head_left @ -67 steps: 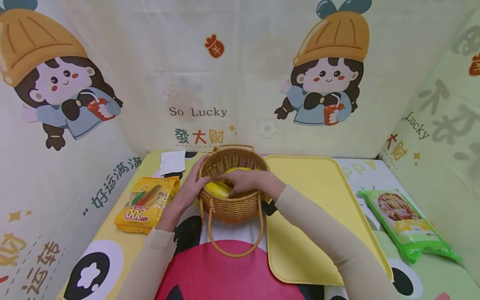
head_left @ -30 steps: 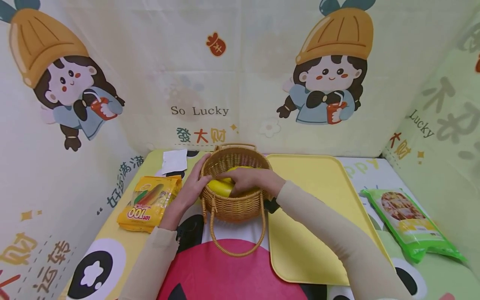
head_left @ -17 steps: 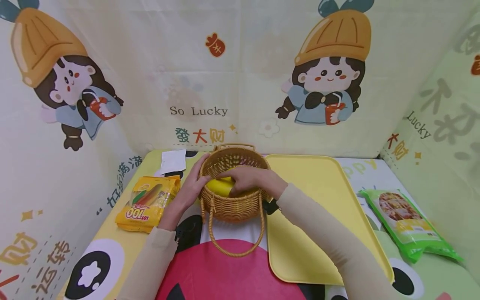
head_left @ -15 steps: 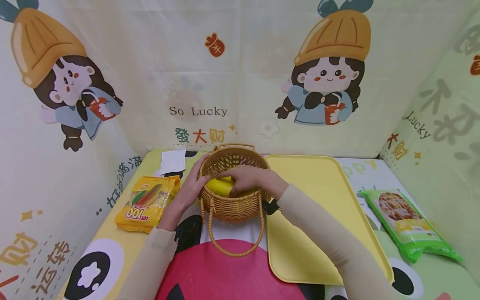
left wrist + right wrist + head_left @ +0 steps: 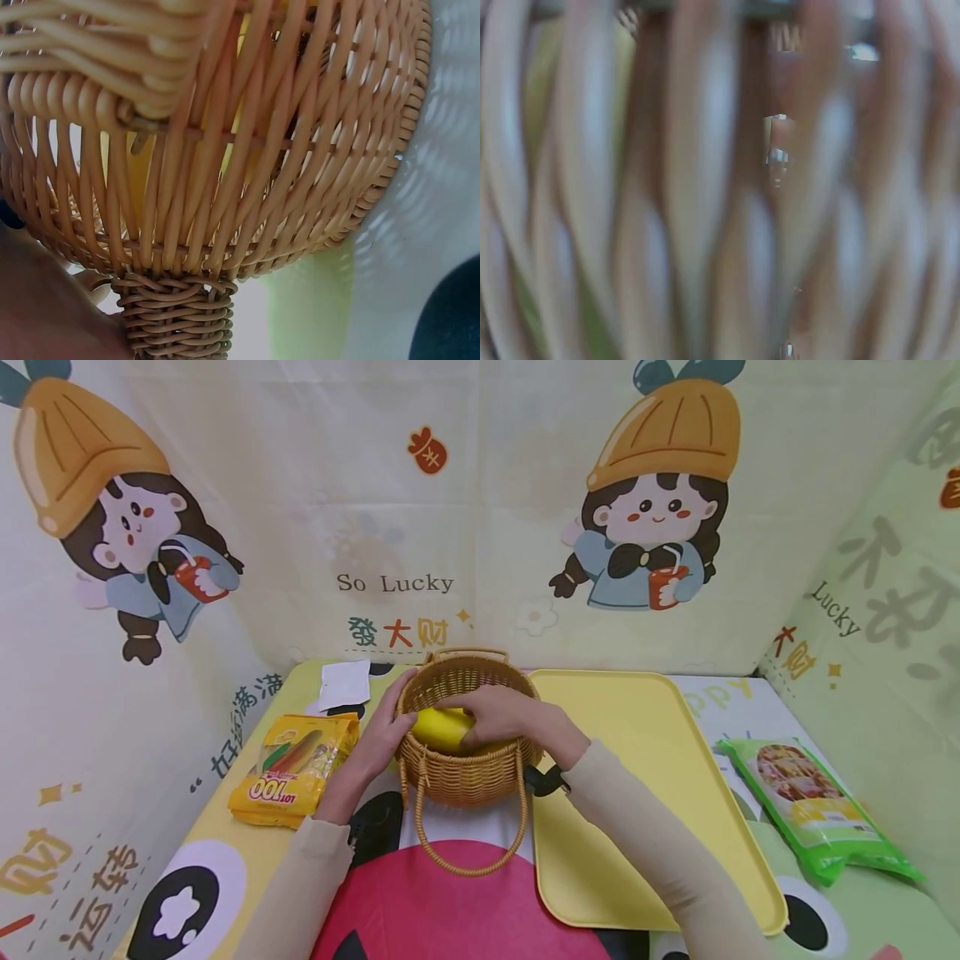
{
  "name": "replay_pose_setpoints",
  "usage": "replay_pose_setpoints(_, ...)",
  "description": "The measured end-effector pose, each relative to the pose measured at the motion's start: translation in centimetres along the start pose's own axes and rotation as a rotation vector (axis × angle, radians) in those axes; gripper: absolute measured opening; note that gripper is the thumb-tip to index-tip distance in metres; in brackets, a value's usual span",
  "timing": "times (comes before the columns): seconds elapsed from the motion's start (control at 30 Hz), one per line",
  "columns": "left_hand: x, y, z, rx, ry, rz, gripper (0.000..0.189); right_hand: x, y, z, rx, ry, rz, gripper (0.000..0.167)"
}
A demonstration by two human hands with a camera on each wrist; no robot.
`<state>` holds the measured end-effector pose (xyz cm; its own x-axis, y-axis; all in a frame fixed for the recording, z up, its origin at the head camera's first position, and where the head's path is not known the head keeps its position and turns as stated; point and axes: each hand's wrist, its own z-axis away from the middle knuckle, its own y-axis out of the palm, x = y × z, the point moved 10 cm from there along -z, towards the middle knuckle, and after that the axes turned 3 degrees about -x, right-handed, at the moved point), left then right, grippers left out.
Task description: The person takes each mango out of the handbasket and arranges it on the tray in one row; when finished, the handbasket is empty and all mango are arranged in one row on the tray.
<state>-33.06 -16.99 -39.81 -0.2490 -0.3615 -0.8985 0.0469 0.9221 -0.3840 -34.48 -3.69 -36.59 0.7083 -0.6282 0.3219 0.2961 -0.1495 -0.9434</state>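
A woven wicker basket (image 5: 472,781) stands at the table's back middle, its front handle hanging down toward me. My left hand (image 5: 386,731) grips the basket's left side, thumb over the rim. Inside lies a smooth yellow banana-like fruit (image 5: 441,729). My right hand (image 5: 498,714) reaches in over the right rim and holds the fruit's right end between thumb and fingers, its lower part hidden by the basket wall. In the left wrist view, the basket weave (image 5: 247,150) fills most of the picture, with yellow showing through. Blurred wicker strands (image 5: 705,150) cover the right wrist view.
Right of the basket lies a yellow tray (image 5: 622,843), partly under the right forearm. A yellow snack bag (image 5: 292,768) lies to the left, with a white paper square (image 5: 345,685) behind it. A green food package (image 5: 817,802) is at far right. A patterned curtain (image 5: 480,527) backs the table.
The yellow fruit has turned and risen slightly in the basket, and the yellow patch seen behind the right hand is now hidden. The right wrist has lifted a little. The left hand keeps its grip.
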Motion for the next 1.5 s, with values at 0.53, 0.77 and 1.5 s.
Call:
replay_pose_setpoints(0.53, -0.2, 0.0, 0.2, -0.002, -0.001, 0.021, 0.071, -0.5, -2.5, 1.9, -0.196, -0.024, -0.051, 0.071)
replay_pose_setpoints(0.77, -0.1, -0.1, 0.2, -0.014, -0.002, 0.01, 0.07, -0.6, -3.4, 2.7, -0.302, -0.036, -0.139, 0.074)
replay_pose_setpoints(1.5, 0.2, 0.2, 0.0, -0.007, 0.019, 0.049, 0.066, -4.8, -6.0, 8.2, -0.716, 0.001, -0.538, 0.079)
